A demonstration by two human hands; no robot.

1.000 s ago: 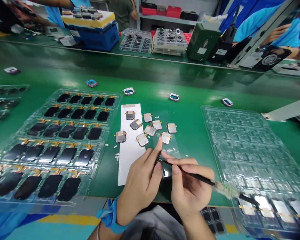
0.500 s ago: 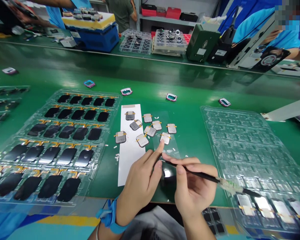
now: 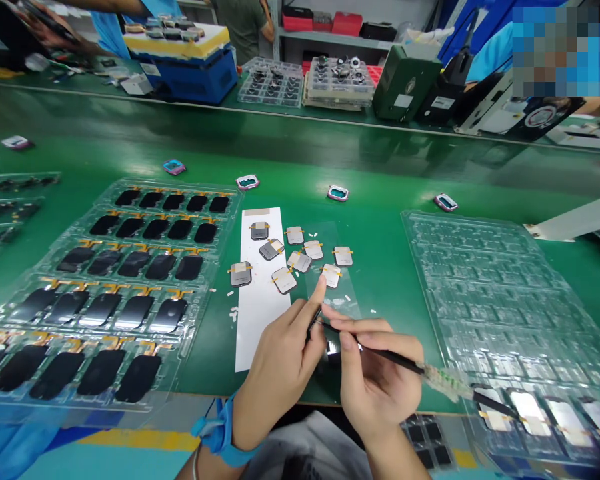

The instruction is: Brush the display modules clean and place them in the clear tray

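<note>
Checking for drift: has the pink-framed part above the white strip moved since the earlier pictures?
Yes, the pink-framed part has moved left, judged against the white strip.

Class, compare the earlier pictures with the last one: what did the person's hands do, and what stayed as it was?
The right hand shifted right, then came back left and down, keeping hold of the slim black tool, whose far end dipped. The left hand stayed about where it was, close to the tool's tip. Nothing was let go. The white strip and the small square parts on it stayed put.

Slim black tweezers (image 3: 395, 358) point left, their shaft wrapped in green.
</note>
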